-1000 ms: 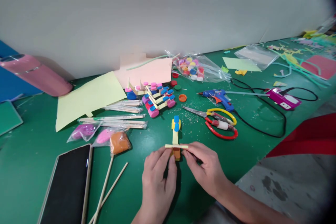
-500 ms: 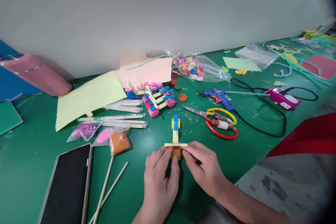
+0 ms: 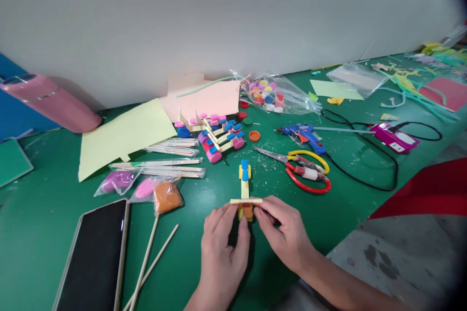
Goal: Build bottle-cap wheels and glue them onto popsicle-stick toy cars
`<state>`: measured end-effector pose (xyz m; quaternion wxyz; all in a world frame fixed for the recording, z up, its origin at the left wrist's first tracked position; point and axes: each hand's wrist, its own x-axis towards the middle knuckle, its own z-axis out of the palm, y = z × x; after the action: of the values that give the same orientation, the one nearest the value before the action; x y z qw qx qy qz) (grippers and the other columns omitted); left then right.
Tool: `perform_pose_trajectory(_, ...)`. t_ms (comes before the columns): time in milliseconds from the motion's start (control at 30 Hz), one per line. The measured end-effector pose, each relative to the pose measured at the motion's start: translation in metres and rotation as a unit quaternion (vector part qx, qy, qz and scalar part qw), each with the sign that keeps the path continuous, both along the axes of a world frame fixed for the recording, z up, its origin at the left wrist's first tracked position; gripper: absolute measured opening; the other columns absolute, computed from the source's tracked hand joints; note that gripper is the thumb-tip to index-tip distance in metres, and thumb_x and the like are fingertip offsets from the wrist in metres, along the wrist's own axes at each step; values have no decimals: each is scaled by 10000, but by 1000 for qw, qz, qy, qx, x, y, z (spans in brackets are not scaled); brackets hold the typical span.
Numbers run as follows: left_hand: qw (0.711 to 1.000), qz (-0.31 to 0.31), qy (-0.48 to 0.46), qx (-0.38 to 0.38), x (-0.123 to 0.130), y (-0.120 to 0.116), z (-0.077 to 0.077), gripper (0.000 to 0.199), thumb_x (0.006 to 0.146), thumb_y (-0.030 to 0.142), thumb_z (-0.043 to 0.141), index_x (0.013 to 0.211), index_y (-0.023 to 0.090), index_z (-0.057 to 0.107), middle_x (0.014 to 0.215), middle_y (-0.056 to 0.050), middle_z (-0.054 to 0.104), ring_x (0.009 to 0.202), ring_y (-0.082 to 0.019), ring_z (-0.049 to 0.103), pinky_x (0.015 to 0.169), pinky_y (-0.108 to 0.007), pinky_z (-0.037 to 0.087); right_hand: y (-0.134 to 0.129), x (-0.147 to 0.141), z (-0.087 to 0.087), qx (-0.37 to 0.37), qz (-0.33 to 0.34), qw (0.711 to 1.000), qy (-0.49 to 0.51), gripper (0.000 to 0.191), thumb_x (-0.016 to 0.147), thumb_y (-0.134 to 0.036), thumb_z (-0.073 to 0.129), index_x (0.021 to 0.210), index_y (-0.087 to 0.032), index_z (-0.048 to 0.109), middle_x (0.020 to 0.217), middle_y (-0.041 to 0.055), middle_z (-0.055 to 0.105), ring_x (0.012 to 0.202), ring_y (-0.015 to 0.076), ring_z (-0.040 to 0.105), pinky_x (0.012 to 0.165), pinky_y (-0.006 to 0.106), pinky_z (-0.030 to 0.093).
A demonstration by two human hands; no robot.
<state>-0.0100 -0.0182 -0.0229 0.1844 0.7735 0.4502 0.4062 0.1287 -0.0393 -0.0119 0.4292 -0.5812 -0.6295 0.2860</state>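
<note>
A small craft model (image 3: 244, 189) of pale sticks stands on the green table in front of me, with blue and yellow pieces at its far end and an orange-brown cap at its near end. Across it lies a short pale crosspiece (image 3: 246, 200). My left hand (image 3: 223, 248) pinches the crosspiece's left end, its thumb beside the cap. On the other side, my right hand (image 3: 282, 228) has its fingers closed on the right end. Both hands' fingertips are partly hidden under the stick.
Scissors (image 3: 308, 170) and a blue glue gun (image 3: 302, 136) with a cord lie right. Finished-looking stick models (image 3: 221, 136) sit behind. At left are a phone (image 3: 95, 257), wrapped clay (image 3: 168, 197), loose sticks (image 3: 148, 267) and a pink bottle (image 3: 53, 102).
</note>
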Motion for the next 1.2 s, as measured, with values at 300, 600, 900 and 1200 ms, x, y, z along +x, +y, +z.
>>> perform_pose_trajectory(300, 999, -15, -15, -35, 2, -2, -1, 230, 765, 100, 528, 987, 147, 561, 927, -91, 601, 837, -187, 589, 722, -321, 498, -1, 2, -1, -8, 12, 1000, 22, 219, 863, -145, 421, 927, -192, 626, 736, 18, 540, 654, 133, 493, 592, 247, 390)
perform_pose_trajectory(600, 998, 23, -14, -53, 0, -9, -4, 257, 773, 153, 528, 1020, 94, 566, 990, -144, 588, 896, -222, 608, 755, -340, 517, 5, 1, -1, -1, 39, 998, 44, 260, 856, -134, 434, 1019, -218, 618, 773, 16, 555, 703, 133, 526, 632, 239, 415)
perform_pose_trajectory(900, 994, 33, -38, -102, 4, -5, 2, 192, 771, 179, 533, 940, 107, 591, 945, -125, 602, 845, -194, 613, 731, -290, 513, 1, 8, -6, -8, 13, 999, 31, 229, 849, -161, 451, 1013, -195, 607, 674, -12, 493, 560, 109, 448, 527, 222, 382)
perform_pose_trajectory(1200, 989, 60, -56, -124, 7, 4, 13, 20, 742, 158, 561, 743, 160, 580, 796, -51, 599, 776, -161, 589, 676, -250, 477, -1, 10, -7, -30, 2, 999, 20, 166, 844, -186, 442, 905, -170, 596, 669, -7, 479, 553, 114, 435, 522, 226, 373)
